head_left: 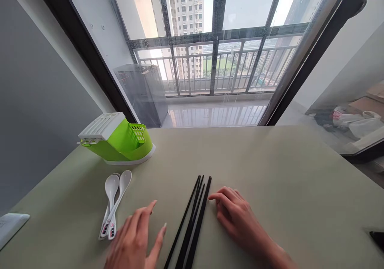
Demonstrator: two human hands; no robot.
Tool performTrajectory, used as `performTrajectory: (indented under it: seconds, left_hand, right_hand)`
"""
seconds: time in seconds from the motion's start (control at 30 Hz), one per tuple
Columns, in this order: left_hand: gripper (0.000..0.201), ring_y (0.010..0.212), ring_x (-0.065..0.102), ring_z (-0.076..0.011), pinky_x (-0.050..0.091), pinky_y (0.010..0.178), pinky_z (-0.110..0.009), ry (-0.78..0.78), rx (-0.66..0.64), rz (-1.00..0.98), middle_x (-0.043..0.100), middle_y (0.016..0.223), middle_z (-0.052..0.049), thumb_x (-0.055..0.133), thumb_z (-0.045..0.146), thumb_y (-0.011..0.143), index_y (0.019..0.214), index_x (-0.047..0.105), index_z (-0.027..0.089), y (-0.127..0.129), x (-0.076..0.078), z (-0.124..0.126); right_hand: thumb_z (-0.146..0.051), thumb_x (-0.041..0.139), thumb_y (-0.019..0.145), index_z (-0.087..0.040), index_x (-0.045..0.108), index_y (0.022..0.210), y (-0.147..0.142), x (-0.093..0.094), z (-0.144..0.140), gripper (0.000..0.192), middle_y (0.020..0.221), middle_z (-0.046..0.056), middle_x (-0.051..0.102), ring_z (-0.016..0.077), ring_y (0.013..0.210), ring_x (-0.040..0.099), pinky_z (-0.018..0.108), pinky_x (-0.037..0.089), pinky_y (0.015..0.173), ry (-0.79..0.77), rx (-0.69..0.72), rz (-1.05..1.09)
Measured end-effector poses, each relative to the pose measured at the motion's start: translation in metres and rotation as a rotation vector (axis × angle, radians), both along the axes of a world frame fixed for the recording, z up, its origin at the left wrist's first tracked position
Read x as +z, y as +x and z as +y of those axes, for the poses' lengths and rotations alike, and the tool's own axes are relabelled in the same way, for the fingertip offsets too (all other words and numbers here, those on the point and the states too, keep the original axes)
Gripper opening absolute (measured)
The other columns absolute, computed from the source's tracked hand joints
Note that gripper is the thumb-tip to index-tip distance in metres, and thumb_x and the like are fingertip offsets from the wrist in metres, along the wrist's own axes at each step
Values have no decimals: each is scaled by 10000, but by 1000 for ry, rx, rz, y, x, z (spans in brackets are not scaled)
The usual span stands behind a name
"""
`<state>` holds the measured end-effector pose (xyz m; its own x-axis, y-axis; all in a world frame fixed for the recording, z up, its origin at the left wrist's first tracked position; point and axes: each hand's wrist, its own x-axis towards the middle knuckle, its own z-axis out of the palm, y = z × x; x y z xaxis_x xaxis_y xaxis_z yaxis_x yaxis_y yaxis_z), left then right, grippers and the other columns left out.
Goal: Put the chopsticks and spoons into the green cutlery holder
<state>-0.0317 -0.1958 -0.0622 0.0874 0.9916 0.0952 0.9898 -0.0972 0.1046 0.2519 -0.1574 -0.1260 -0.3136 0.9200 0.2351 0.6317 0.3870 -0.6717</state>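
Note:
Several black chopsticks (pixel 192 225) lie in a loose, slightly fanned bundle on the table between my hands. My left hand (pixel 135 237) is open to their left, thumb and fingers apart, with nothing in it. On the other side, my right hand (pixel 234 217) has loosely bent fingers and holds nothing. Its index fingertip is right beside the upper part of the chopsticks; whether it touches them I cannot tell. White spoons (pixel 115 201) with printed handle ends lie crossed in a pile beyond my left hand. The lower chopstick ends run out of view.
A green and white utensil holder (pixel 129 145) stands at the table's back left. The pale green table (pixel 270 173) meets a glass window at the back. A white object (pixel 12 225) lies at the left edge, and a dark object (pixel 377 238) at the right edge.

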Motion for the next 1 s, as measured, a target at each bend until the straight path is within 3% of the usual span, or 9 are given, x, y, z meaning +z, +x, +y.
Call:
performTrajectory:
  seconds: [0.13,0.23,0.37,0.57,0.77,0.9,1.0]
  left_hand:
    - [624,1089,631,-393,503,912,-516,133,235,201,630,1254,-205,395,533,906,1326,554,99,-49,18,27]
    - [715,1019,655,-408,523,828,-498,70,367,281,637,1237,-230,374,595,891,1352,512,67,-71,22,36]
    - [752,943,687,-402,525,757,-466,-90,443,281,703,1069,-216,344,652,900,1334,495,57,-79,19,40]
    - [557,892,716,-389,507,723,-434,-201,465,226,723,1046,-237,307,495,971,1201,570,61,-74,11,46]
    - [480,815,735,-331,446,576,-346,-212,458,175,742,1014,-213,202,300,1024,1263,545,64,-60,3,48]
    - [514,849,747,-300,491,621,-340,-232,449,68,731,1142,-205,164,292,1041,1368,499,80,-34,1,43]
    - [521,913,748,-297,540,707,-366,-224,353,-35,715,1218,-187,179,291,1041,1429,475,108,-3,1,32]
  right_hand:
    - [-54,477,905,-289,599,1153,0,-1,0,363,1034,34,610,211,912,570,385,492,831,-15,0,18]
    - [-71,481,911,-290,600,1161,1,-3,0,352,1043,34,612,214,926,574,388,489,837,-17,1,18]
    - [-93,476,927,-295,602,1176,2,-4,0,344,1049,33,613,211,937,584,391,486,856,-36,12,21]
    - [-70,477,899,-296,604,1180,2,-4,1,382,1043,30,616,208,928,586,394,483,857,-37,10,24]
    - [-85,455,917,-295,603,1177,2,-4,2,366,1042,28,613,196,922,591,393,484,862,-44,13,31]
    - [-99,446,917,-302,606,1166,1,-3,1,359,1039,27,612,196,913,596,414,486,884,-75,4,39]
    - [-155,475,931,-316,594,1189,1,-2,0,327,1048,26,619,196,904,600,433,484,923,-120,-20,99]
